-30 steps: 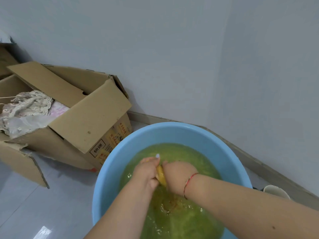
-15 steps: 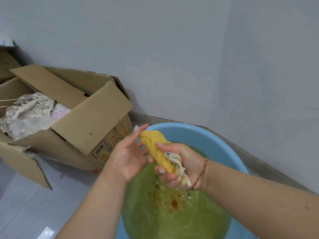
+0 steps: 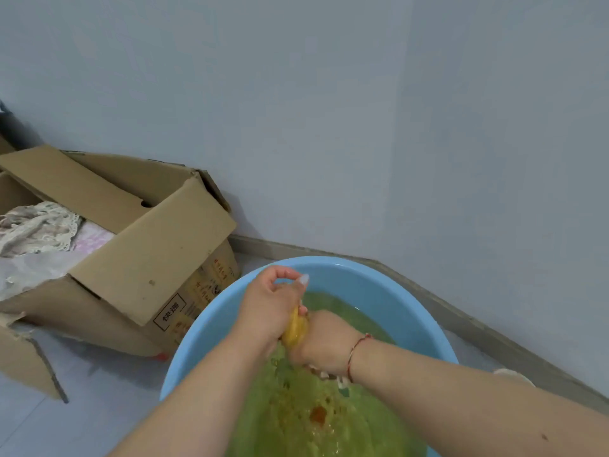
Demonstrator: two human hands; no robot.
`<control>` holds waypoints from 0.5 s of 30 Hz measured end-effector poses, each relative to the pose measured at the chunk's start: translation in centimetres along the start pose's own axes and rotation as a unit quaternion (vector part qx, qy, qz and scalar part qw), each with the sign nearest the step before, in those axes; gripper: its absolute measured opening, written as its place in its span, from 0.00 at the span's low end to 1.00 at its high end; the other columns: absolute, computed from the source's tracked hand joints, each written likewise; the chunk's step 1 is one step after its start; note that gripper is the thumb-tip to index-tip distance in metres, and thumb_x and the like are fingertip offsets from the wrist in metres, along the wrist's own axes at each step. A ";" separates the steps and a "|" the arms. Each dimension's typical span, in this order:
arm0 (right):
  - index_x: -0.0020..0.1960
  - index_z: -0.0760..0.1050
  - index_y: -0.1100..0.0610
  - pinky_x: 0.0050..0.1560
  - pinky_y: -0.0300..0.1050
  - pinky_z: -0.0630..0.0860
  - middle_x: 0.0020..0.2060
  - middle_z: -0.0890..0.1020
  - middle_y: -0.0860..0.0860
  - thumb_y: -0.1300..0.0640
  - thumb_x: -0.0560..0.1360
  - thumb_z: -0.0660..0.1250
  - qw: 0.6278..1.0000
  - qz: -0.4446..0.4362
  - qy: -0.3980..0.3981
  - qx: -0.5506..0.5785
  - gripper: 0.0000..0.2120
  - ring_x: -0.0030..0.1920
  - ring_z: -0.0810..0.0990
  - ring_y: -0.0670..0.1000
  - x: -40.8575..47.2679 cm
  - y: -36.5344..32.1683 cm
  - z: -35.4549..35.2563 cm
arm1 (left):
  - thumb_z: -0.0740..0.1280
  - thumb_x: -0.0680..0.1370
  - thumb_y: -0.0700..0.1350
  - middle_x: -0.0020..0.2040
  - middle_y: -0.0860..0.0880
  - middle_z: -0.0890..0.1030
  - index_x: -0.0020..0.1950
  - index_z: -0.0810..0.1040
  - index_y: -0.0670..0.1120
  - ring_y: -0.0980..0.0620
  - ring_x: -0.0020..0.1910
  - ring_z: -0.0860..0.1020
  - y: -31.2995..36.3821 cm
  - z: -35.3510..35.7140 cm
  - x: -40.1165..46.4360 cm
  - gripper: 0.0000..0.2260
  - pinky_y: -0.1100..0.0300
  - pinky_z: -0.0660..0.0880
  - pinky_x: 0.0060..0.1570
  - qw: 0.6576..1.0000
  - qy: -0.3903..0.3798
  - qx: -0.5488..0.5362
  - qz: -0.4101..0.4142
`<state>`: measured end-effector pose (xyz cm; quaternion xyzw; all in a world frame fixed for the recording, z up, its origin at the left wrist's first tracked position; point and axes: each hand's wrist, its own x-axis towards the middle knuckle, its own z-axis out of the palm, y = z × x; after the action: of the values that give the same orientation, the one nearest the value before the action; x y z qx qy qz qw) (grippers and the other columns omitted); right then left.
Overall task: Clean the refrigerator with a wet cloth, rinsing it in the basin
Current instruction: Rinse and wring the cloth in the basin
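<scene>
While both hands' fingers (image 3: 298,281) clench it, the yellow cloth (image 3: 295,330) hangs above the basin (image 3: 379,285).

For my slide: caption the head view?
Both hands wring a yellow cloth over a blue basin of murky water.

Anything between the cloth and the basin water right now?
Nothing visible. The yellow cloth is clamped between the left hand and the right hand, directly over the greenish water in the blue basin. The cardboard box sits off to the left, clear of it.
</scene>
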<state>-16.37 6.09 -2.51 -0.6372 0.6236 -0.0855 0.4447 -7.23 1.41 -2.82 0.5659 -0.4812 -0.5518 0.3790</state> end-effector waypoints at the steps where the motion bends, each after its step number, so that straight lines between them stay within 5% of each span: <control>1: 0.45 0.75 0.61 0.36 0.43 0.68 0.36 0.78 0.56 0.61 0.74 0.61 0.993 -0.020 0.028 -0.109 0.05 0.36 0.76 0.56 0.5 0.4 0.6 | 0.69 0.77 0.43 0.31 0.46 0.75 0.45 0.75 0.45 0.55 0.23 0.75 -1.0 0.6 0.0 0.03 0.62 0.70 0.30 0.999 0.035 0.029 0.003; 4: 0.56 0.73 0.57 0.40 0.43 0.69 0.48 0.81 0.55 0.59 0.73 0.62 0.979 0.009 0.092 -0.182 0.12 0.49 0.81 0.59 1.6 2.6 2.3 | 0.66 0.78 0.42 0.38 0.43 0.80 0.47 0.74 0.45 0.53 0.26 0.76 -3.5 2.4 0.0 0.02 0.61 0.67 0.30 0.986 0.160 0.039 -0.017; 8: 0.61 0.65 0.58 0.38 0.46 0.67 0.51 0.79 0.56 0.60 0.74 0.61 0.952 -0.021 0.150 -0.267 0.16 0.48 0.80 0.59 1.3 4.1 3.2 | 0.66 0.78 0.41 0.39 0.43 0.78 0.45 0.74 0.43 0.46 0.33 0.75 -5.0 2.6 0.7 0.04 0.59 0.71 0.32 0.952 0.254 -0.101 -0.139; 12: 0.55 0.68 0.57 0.35 0.46 0.69 0.47 0.80 0.56 0.47 0.75 0.61 0.957 -0.072 0.142 -0.243 0.15 0.43 0.78 0.59 0.8 4.3 2.4 | 0.63 0.80 0.52 0.43 0.43 0.78 0.50 0.76 0.42 0.44 0.42 0.78 -3.8 1.5 0.6 0.13 0.52 0.75 0.42 0.952 0.117 -0.133 -0.250; 15: 0.44 0.74 0.54 0.33 0.43 0.73 0.34 0.79 0.54 0.43 0.74 0.66 0.996 -0.033 0.044 0.066 0.13 0.31 0.76 0.53 0.4 2.1 0.8 | 0.61 0.79 0.57 0.44 0.43 0.79 0.44 0.77 0.43 0.47 0.40 0.77 -0.5 -1.4 0.7 0.17 0.55 0.70 0.38 0.962 -0.014 -0.163 -0.219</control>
<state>-17.30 6.52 -4.58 -0.6222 0.6145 -0.1692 0.4546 -5.81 0.67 -3.34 0.5805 -0.2542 -0.7001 0.3289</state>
